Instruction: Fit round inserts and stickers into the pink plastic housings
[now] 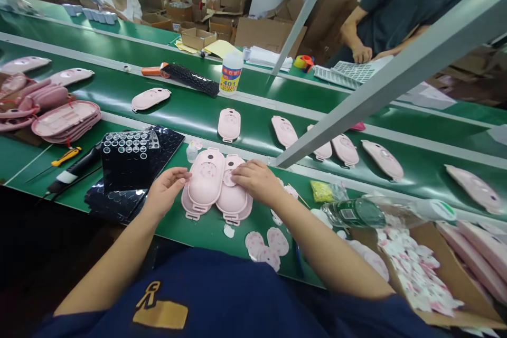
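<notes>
Two overlapping stacks of pink oval shells lie on the green bench in front of me. My left hand (173, 185) is beside the left stack (205, 185), fingers curled and a little apart, holding nothing I can see. Over the right stack (233, 202), my right hand (253, 178) has its fingertips at a round printed disc (228, 178) on the top shell, just below a dark dot. The fingers are close together, and their undersides are hidden. Several round printed discs (278, 241) lie nearer my body. A small clear bottle (192, 153) stands behind the left stack.
Pink shells (228, 124) lie along the green belt behind. A white 401 bottle (230, 74) stands beyond them. A grey metal post (356, 92) slants across the right. Black sheets (125, 166) and tools lie left; a plastic bottle (358, 213) and cardboard box (447, 274) are right. Two people work opposite.
</notes>
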The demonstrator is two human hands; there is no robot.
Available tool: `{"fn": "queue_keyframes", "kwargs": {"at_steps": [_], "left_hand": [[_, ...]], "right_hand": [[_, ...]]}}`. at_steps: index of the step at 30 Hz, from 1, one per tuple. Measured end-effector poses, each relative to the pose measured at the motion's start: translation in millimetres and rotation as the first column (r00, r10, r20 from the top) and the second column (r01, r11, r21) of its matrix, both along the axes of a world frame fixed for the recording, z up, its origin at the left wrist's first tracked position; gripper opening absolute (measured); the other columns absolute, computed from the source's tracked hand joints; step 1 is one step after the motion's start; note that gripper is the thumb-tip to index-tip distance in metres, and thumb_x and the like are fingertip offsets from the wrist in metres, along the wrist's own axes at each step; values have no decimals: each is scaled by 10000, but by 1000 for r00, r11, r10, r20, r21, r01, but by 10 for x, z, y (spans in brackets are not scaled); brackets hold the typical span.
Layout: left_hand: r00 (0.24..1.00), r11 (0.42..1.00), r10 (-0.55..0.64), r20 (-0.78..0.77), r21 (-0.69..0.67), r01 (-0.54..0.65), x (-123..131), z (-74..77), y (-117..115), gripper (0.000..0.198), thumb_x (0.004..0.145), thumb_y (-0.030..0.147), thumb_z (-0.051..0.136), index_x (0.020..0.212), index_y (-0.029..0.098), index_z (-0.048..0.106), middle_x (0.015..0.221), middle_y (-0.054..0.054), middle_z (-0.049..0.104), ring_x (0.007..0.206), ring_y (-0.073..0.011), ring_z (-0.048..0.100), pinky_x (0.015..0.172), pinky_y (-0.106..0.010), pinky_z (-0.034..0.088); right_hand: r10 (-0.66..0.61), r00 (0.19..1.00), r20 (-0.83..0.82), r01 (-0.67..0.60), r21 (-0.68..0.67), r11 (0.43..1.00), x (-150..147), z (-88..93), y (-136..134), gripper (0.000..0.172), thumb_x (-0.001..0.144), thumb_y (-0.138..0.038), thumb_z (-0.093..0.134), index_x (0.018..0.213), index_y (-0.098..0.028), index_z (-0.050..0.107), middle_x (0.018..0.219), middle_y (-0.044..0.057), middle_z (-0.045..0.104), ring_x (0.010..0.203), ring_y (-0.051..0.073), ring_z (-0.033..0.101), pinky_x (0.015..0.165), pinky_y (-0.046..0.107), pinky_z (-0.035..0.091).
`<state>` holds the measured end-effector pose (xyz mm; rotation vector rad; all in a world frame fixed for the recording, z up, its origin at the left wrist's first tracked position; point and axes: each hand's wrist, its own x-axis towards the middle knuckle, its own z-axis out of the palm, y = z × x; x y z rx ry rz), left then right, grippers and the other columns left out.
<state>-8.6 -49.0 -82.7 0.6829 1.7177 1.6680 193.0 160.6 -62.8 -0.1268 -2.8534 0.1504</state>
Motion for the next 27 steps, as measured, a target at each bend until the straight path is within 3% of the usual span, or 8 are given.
{"fn": "queue_keyframes", "kwargs": {"at_steps": [3,8,11,16,20,27], "left_hand": [[997,997,-22,-75,-81,16,-55,-50,22,381,666,377,795,986,185,717,1046,-107,726,926,-263,648,832,-351,498],[992,984,-53,-116,-173,33,-57,-94,156,418,604,277,845,1006,205,757,1037,-90,712,760,-240,597,748,-340,466],[994,984,-45,-98,-175,27,-58,-105,263,489,568,248,872,1040,203,754,1009,-97,701,820,-274,614,789,-351,470],[997,992,-66,47,-105,70,-30,-84,328,692,523,268,905,1169,148,686,1152,-155,694,992,-333,647,864,-407,504],[975,993,-109,193,-17,114,51,-42,270,747,541,347,904,1201,105,649,1182,-184,694,1035,-342,660,874,-432,529],[918,995,15,397,85,-53,286,107,28,777,539,324,924,1230,150,614,1287,-154,666,1176,-329,620,940,-393,532]], "right_hand": [[56,993,107,-62,52,997,29,101,-85,316,908,-80,547,1098,-257,728,1155,51,748,1142,233,631,1038,461,394],[-20,962,274,-6,97,995,111,254,-252,462,802,-76,570,1217,-247,678,1279,84,686,1307,318,523,1149,625,256],[-59,949,311,37,76,996,153,266,-315,560,742,-121,608,1291,-224,646,1457,95,557,1393,359,423,1175,661,183],[-99,930,355,102,8,995,180,252,-394,649,722,-149,581,1369,-200,592,1443,98,564,1333,333,477,1193,646,166],[-114,923,368,130,-20,991,188,246,-416,715,702,-164,581,1415,-198,543,1518,92,485,1395,354,398,1187,675,135],[-144,913,382,170,-33,985,123,326,-459,675,723,-237,590,1397,-193,564,1442,100,556,1374,354,407,1204,656,42]]}}
